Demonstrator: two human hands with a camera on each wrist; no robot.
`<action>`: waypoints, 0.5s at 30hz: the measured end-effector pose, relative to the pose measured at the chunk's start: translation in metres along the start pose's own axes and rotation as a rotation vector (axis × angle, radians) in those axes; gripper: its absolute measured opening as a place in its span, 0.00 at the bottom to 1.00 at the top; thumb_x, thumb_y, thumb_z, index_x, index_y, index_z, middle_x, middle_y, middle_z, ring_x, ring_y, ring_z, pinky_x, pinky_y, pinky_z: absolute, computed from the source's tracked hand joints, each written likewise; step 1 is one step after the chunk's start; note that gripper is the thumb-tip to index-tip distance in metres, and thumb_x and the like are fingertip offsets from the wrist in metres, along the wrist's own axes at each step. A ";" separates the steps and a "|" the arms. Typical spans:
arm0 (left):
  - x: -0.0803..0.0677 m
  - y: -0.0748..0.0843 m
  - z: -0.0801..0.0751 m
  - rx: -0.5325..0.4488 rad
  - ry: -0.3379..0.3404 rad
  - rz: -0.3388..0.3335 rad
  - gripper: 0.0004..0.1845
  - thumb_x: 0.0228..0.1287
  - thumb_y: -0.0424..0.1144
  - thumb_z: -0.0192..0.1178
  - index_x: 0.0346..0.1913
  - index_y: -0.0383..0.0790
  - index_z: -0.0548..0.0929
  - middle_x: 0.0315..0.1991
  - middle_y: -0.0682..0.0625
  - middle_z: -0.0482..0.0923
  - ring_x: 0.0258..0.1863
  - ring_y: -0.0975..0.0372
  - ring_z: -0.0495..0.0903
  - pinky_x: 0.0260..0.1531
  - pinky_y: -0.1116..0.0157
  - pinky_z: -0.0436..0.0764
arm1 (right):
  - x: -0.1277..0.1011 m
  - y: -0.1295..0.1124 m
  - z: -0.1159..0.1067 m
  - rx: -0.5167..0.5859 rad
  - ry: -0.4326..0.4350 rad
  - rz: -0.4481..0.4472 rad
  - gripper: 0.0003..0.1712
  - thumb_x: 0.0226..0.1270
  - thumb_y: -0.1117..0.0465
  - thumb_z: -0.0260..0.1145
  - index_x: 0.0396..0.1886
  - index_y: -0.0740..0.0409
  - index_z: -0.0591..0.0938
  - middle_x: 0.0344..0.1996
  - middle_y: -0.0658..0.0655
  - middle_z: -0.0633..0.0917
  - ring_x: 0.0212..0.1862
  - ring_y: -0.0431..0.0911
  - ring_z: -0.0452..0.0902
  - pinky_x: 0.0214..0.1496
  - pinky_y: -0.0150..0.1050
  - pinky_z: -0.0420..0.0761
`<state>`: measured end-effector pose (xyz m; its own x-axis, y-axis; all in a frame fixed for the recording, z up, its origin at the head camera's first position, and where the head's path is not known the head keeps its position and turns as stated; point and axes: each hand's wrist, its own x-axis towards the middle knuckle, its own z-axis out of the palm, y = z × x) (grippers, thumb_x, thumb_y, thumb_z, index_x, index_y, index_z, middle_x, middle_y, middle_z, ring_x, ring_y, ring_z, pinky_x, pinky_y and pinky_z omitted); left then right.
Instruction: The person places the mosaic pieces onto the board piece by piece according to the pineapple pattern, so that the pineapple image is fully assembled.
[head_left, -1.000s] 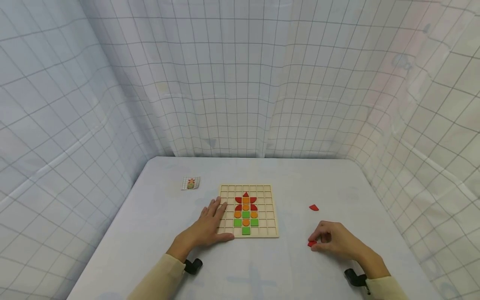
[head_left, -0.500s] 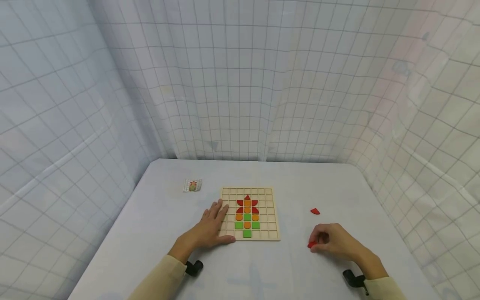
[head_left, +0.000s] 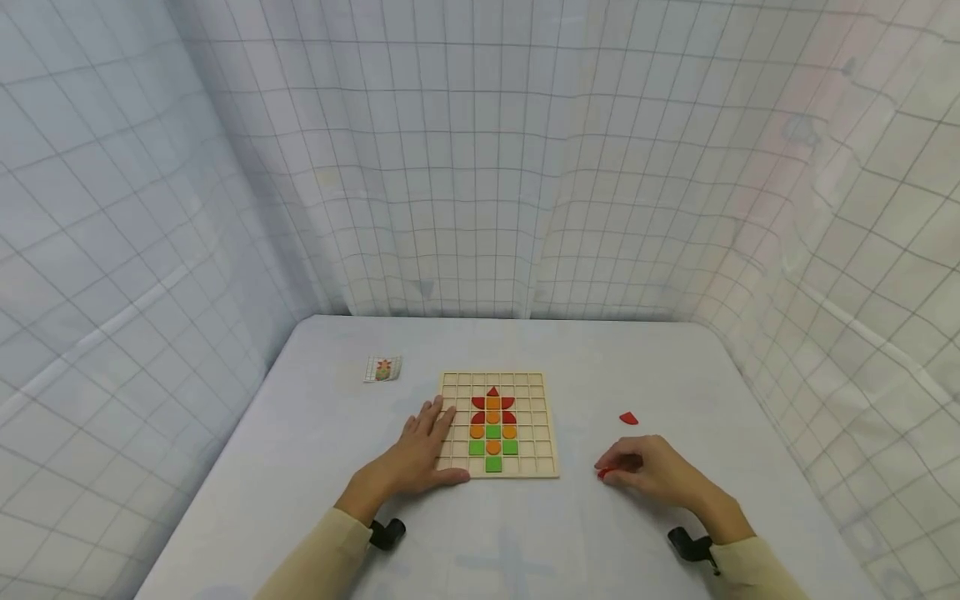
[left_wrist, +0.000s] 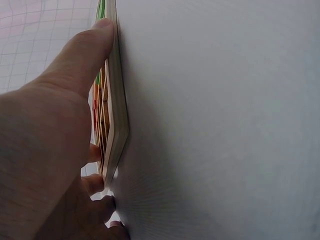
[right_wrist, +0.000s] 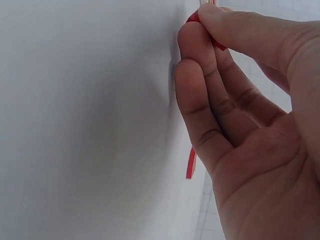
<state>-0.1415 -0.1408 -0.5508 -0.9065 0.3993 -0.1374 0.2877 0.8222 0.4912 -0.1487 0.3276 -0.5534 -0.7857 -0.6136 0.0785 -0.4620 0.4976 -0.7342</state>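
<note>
Gridded white cloth walls close round a pale, smooth surface (head_left: 525, 533). On it lies a square wooden grid board (head_left: 498, 424) holding flat red, orange and green tiles. The left hand (head_left: 415, 462) rests spread on the board's near left corner, thumb along its edge. The right hand (head_left: 654, 473) has its grip pinching a small thin red piece (head_left: 602, 473) at the fingertips, low over the surface, right of the board. Another red piece (head_left: 628, 418) lies nearby.

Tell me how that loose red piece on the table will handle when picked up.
The loose red piece looks thin and flat, so it probably needs a fingertip pinch at its edge. It seems stiff and light, like the one the right hand pinches. Lying flat on the table, it should slide, not roll.
</note>
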 end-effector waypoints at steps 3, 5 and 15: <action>0.001 -0.001 -0.001 0.001 0.002 0.005 0.67 0.73 0.67 0.78 0.96 0.34 0.51 0.98 0.30 0.38 0.98 0.33 0.42 0.94 0.28 0.49 | 0.005 -0.003 0.001 0.009 0.010 -0.016 0.09 0.79 0.63 0.82 0.54 0.48 0.97 0.50 0.47 0.98 0.50 0.33 0.92 0.55 0.30 0.93; 0.001 -0.001 -0.001 0.002 0.006 0.004 0.67 0.73 0.67 0.78 0.96 0.34 0.51 0.98 0.31 0.38 0.98 0.33 0.42 0.94 0.28 0.49 | 0.008 -0.005 0.003 0.024 0.014 -0.024 0.11 0.79 0.64 0.81 0.55 0.48 0.98 0.51 0.48 0.98 0.52 0.35 0.93 0.56 0.30 0.92; 0.001 -0.001 -0.001 -0.004 -0.007 -0.007 0.68 0.72 0.67 0.78 0.96 0.34 0.51 0.98 0.31 0.38 0.98 0.33 0.42 0.95 0.29 0.48 | 0.027 -0.022 0.014 -0.037 0.071 -0.030 0.11 0.78 0.66 0.81 0.53 0.46 0.96 0.50 0.46 0.98 0.45 0.32 0.92 0.52 0.32 0.93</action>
<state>-0.1428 -0.1416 -0.5507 -0.9063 0.3963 -0.1467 0.2801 0.8234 0.4935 -0.1542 0.2913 -0.5448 -0.7978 -0.5842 0.1490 -0.4999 0.5028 -0.7052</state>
